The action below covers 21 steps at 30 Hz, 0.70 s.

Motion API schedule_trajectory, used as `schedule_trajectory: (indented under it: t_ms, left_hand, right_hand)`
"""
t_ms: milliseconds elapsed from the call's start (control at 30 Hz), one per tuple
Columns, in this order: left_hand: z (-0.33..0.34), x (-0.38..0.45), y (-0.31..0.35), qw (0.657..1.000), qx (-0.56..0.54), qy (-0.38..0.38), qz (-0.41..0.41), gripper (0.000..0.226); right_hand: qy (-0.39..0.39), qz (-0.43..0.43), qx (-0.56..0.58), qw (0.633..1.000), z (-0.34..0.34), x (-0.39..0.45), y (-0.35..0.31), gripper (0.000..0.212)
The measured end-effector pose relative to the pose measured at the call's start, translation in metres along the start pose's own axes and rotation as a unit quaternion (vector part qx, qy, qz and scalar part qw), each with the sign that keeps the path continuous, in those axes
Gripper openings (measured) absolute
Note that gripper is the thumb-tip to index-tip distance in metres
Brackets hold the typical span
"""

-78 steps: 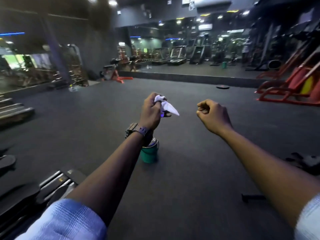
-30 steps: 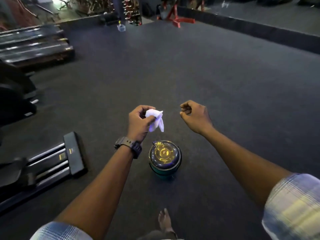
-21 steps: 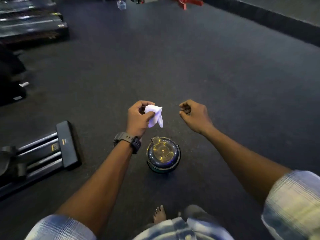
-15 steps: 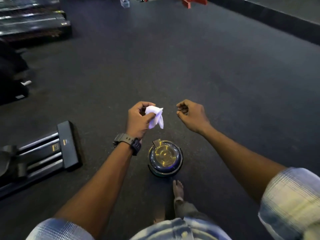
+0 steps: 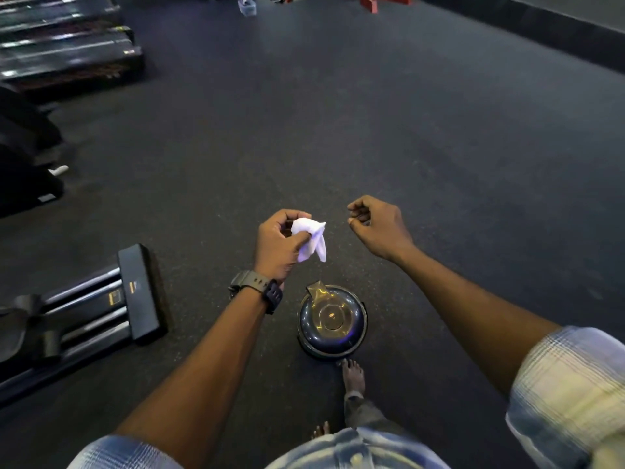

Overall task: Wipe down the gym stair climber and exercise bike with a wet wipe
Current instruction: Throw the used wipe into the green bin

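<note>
No readable text anywhere, small gold marks on the black machine base (image 5: 137,292) at the floor's left edge were too blurred to make out

Crumpled white wet wipe (image 5: 310,239), centre of frame, pinched at its top, loose corners hanging down. Black machine base (image 5: 101,309) with silver rails, lower left, flat on floor.

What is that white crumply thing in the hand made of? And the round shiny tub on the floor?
The crumpled white wet wipe, pinched in the left hand, looks like soft, thin cloth-like paper: it folds and droops limply. The round dark tub with a shiny lid looks like glossy plastic, since lights reflect off its smooth domed top, though metal is possible.
</note>
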<state>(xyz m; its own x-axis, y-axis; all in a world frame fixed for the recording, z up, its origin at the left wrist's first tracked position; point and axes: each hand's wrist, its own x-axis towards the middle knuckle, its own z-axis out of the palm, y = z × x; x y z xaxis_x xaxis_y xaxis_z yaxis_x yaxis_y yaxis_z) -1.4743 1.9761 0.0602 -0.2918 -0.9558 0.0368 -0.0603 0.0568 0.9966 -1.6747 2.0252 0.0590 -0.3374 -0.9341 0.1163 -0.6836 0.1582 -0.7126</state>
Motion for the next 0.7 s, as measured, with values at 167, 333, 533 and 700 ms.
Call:
schedule_trajectory:
  t_ms: [167,333,533,700]
  left_hand:
    - [0.003,0.0,-0.001,1.0,-0.001,-0.013,0.002,0.02]
    - [0.003,0.002,-0.005,1.0,-0.006,-0.021,0.006,0.019]
    - [0.005,0.006,-0.007,1.0,0.002,-0.025,0.001,0.019]
    - [0.009,0.007,-0.011,0.999,0.014,-0.025,-0.018,0.021]
  right_hand:
    - [0.003,0.005,-0.004,1.0,-0.001,0.002,0.003,0.021]
    - [0.002,0.005,-0.005,1.0,-0.002,0.006,0.002,0.022]
    - [0.002,0.002,-0.017,1.0,-0.005,0.012,0.0,0.021]
    - [0.002,0.005,-0.017,1.0,-0.006,0.015,0.001,0.022]
